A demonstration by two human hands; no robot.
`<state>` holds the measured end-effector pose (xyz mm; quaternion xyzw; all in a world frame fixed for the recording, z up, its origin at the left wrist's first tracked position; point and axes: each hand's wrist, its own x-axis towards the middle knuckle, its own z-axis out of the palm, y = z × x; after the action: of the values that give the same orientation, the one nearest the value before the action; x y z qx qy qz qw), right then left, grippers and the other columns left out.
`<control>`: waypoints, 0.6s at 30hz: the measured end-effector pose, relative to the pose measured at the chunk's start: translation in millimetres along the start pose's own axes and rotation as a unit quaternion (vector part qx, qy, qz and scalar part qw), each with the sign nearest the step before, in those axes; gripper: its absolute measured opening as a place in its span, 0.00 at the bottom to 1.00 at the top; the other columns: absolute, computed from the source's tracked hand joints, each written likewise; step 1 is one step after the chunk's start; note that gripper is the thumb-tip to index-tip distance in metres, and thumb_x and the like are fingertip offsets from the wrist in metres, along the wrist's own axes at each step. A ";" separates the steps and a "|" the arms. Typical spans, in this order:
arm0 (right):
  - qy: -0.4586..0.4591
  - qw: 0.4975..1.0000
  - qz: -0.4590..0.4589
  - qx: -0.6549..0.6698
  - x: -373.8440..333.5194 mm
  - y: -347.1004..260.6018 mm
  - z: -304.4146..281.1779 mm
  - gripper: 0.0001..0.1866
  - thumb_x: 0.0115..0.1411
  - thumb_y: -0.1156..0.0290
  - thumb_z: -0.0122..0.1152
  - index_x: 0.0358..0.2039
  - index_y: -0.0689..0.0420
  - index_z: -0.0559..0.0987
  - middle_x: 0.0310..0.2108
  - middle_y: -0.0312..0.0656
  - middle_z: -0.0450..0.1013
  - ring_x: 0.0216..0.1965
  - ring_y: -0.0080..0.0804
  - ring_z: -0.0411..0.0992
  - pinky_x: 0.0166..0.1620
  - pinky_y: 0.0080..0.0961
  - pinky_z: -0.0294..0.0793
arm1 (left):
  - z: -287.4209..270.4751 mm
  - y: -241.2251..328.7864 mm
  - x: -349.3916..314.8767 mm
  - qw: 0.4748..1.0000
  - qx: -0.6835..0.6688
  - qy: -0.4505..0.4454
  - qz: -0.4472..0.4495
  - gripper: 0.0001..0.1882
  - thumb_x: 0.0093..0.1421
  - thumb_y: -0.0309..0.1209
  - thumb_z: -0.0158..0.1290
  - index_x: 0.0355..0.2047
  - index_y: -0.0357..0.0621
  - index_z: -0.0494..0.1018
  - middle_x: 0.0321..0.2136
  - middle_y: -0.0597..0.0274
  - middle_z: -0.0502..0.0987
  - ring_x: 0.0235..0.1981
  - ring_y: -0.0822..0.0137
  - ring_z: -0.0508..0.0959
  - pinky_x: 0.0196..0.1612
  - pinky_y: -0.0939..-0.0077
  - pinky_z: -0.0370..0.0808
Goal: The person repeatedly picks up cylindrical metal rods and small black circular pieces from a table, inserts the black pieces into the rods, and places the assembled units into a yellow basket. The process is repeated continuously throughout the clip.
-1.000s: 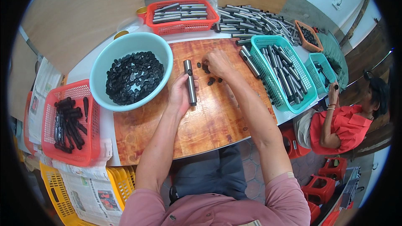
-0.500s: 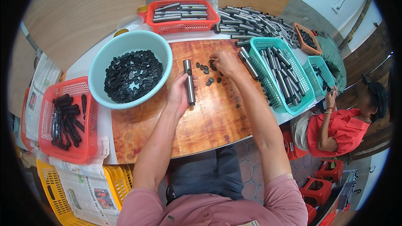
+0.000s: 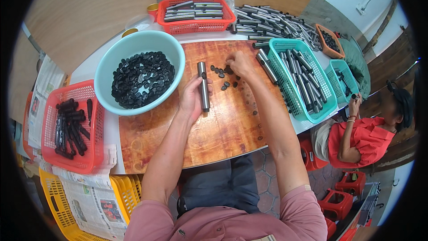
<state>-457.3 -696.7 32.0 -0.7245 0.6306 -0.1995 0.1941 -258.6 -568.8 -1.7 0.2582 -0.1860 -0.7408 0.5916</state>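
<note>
The left hand (image 3: pixel 191 98) has its fingers wrapped around a shiny metal tube (image 3: pixel 205 93) with a dark hole near its far end. The tube is over the wooden board (image 3: pixel 223 134), with its far end toward 12 o'clock and its near end toward 6. I cannot tell if it touches the board. Let the tube be the middle of the clock. At 2 o'clock, close by, is the right hand (image 3: pixel 242 66). Its fingers are bent down at some small black pieces (image 3: pixel 221 75) spread on the board. I cannot tell if the fingertips are pinching one or are a bit apart. Between 9 and 10 o'clock sits a big pale blue bowl (image 3: pixel 178 62) with lots more black pieces in it. At 12 o'clock is a red basket (image 3: pixel 196 27) with metal tubes lying in it, and a big pile of tubes (image 3: pixel 276 24) is at about 2, past the right hand. At 3 o'clock a green basket (image 3: pixel 318 116) holds more tubes. Over at 8 is another red basket (image 3: pixel 73 165) with dark handle-shaped things (image 3: pixel 71 127) inside. Far out near 4 o'clock, a person in a red shirt (image 3: pixel 359 140) holds a small dark thing.
</note>
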 end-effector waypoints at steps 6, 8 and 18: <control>-0.025 0.990 -0.129 -0.057 -5.1 13.2 3.6 0.17 0.50 0.86 0.57 0.39 0.62 0.87 0.39 0.55 0.83 0.45 0.49 0.82 0.49 0.42 0.79 | 0.0 0.4 0.7 1.000 -0.001 0.005 0.003 0.12 0.71 0.32 0.49 0.51 0.42 0.70 0.37 0.56 0.78 0.33 0.67 0.78 0.38 0.70 0.77; -0.012 0.988 -0.138 -0.071 -6.0 18.3 4.4 0.16 0.49 0.86 0.57 0.38 0.62 0.86 0.39 0.56 0.82 0.45 0.51 0.81 0.49 0.43 0.79 | 0.7 0.0 0.4 1.000 -0.002 0.006 -0.002 0.12 0.71 0.32 0.49 0.51 0.41 0.70 0.36 0.56 0.78 0.33 0.67 0.78 0.38 0.71 0.77; 0.075 0.988 -0.137 0.007 -42.8 -1.8 -21.9 0.11 0.54 0.78 0.64 0.39 0.67 0.82 0.42 0.58 0.80 0.43 0.56 0.79 0.49 0.46 0.78 | -2.0 -0.9 2.2 1.000 0.003 -0.003 -0.010 0.12 0.72 0.32 0.48 0.51 0.41 0.69 0.36 0.56 0.79 0.33 0.66 0.78 0.38 0.71 0.77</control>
<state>-472.7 -654.7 49.6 -0.7858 0.5366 -0.2824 0.1219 -258.5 -570.7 -4.1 0.2592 -0.1871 -0.7473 0.5826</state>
